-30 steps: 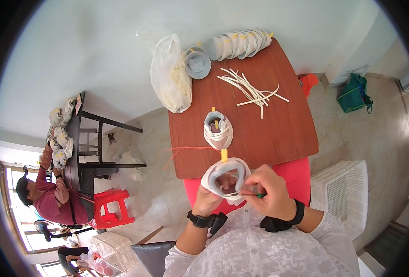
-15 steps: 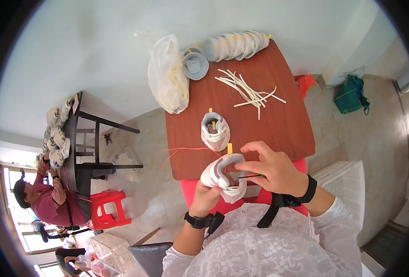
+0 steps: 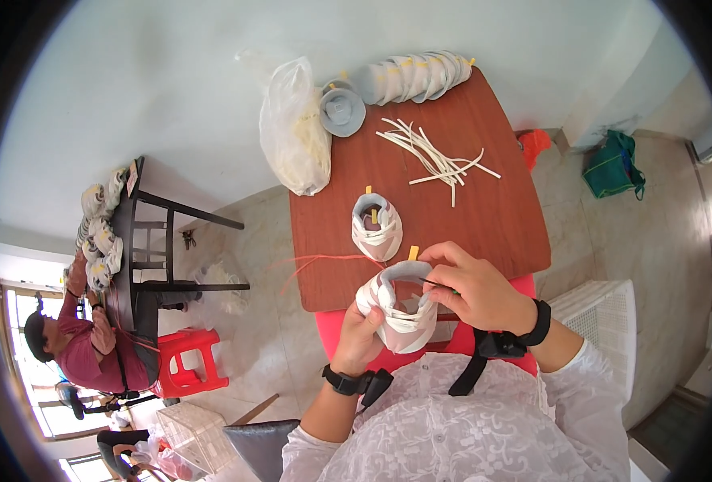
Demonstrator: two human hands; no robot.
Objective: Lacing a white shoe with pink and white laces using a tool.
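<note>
My left hand [image 3: 360, 337] grips the side of a white and pale pink shoe upper [image 3: 410, 331] with white laces, its thumb at the collar. The upper is held over the table's near edge, its grey-lined opening toward the table and a yellow tab [image 3: 413, 253] sticking up. My right hand [image 3: 476, 291] pinches a thin dark hook-like tool [image 3: 438, 284] at the right side of the opening; its exact tip is hard to make out. Just beyond stands a second laced upper [image 3: 377, 228] with yellow tabs.
On the brown table [image 3: 484, 225] lie loose white laces [image 3: 432, 157], a row of nested uppers [image 3: 420, 78] and a plastic bag [image 3: 295, 132]. Red cord [image 3: 324, 258] trails off its left edge. At the left a person [image 3: 87, 345] sits by a dark table. A white basket [image 3: 605, 321] is at my right.
The upper in my left hand has turned, and more of its lacing faces up. My right hand's fingers have drawn closer together around the tool, beside the collar.
</note>
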